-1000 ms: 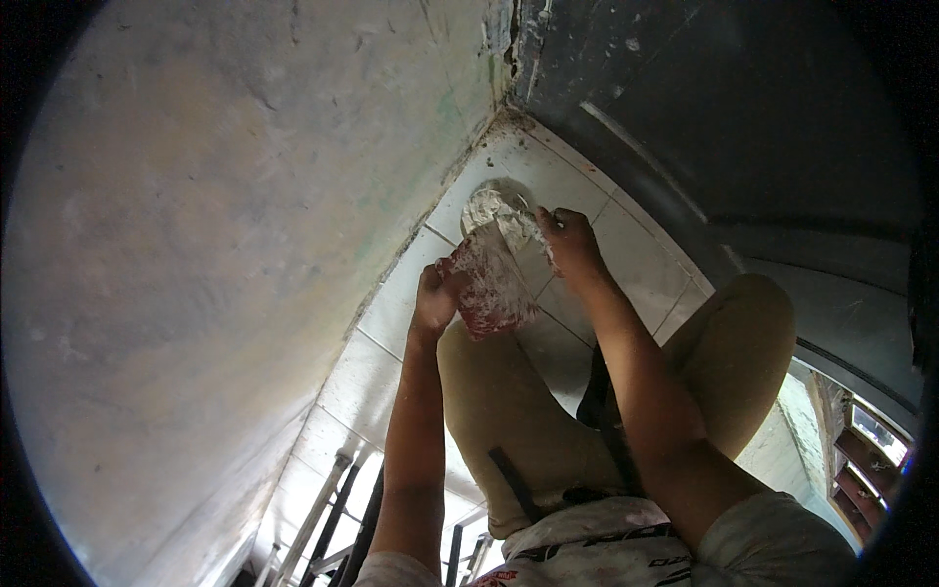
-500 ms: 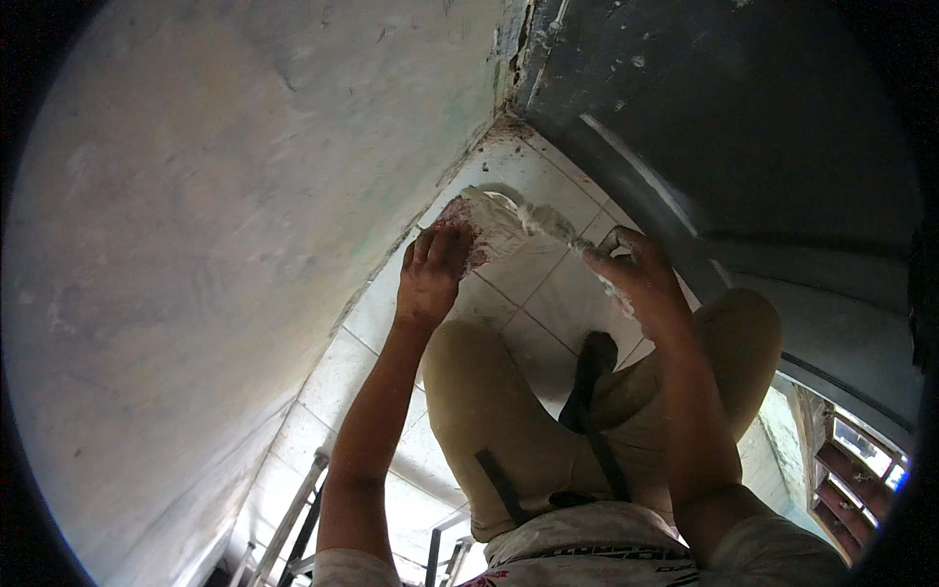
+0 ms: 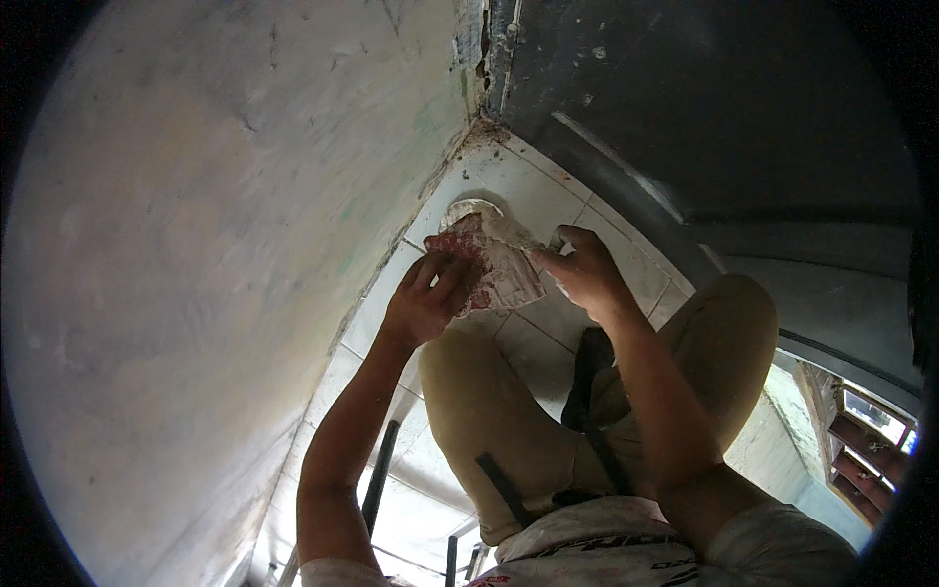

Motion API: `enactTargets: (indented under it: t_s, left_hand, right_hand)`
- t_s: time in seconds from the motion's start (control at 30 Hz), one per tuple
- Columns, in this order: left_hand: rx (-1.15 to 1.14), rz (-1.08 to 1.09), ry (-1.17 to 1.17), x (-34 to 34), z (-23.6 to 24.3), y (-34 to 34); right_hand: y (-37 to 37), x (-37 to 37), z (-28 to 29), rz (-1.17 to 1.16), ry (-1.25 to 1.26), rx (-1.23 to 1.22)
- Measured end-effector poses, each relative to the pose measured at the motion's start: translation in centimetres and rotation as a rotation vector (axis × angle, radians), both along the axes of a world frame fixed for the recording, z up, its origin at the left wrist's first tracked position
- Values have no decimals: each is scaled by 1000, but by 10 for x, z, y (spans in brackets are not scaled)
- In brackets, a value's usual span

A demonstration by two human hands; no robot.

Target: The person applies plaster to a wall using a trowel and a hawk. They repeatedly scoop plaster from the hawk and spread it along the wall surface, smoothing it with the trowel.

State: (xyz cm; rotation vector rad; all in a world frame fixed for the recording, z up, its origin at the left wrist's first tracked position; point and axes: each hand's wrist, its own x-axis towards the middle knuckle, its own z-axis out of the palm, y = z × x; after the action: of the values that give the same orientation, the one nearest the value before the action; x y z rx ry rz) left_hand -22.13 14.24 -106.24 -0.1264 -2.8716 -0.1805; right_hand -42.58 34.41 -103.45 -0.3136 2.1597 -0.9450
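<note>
Between my hands is a limp, off-white cloth (image 3: 511, 278) with reddish-brown stains, spread out above the tiled floor. My left hand (image 3: 430, 293) has its fingers closed on the red-stained left side. With thumb and finger, my right hand (image 3: 582, 272) pinches the upper right corner; the fingers carry whitish smears. Just behind the cloth, the curved rim of a round white container (image 3: 474, 205) shows on the floor. The cloth hides most of this container, so its contents cannot be made out.
A scuffed, pale wall (image 3: 225, 225) rises close on the left. On the right stands a dark panel (image 3: 743, 127), meeting the wall in a corner with dirt on the tiles (image 3: 533, 181). My bent knees (image 3: 479, 411) are below the hands. Dark bars (image 3: 380, 479) stand at lower left.
The cloth was twisted and stretched toward my right hand; now it hangs spread out. My right hand has moved left, closer to my left hand. More of the white container's rim shows.
</note>
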Motion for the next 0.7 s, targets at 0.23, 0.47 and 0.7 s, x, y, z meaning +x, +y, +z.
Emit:
enactTargets:
  t_s: [0.23,0.47,0.7]
  left_hand:
    - [23,-59,-49,12,-6,-6]
    - [224,132,-226,45,-21,-6]
    - [809,792,138,55,-32,18]
  right_hand:
    - [-66,-16,-29,123,106,-15]
    - [-58,0,-31,154,456,-29]
    - [-15,56,-105,337,665,74]
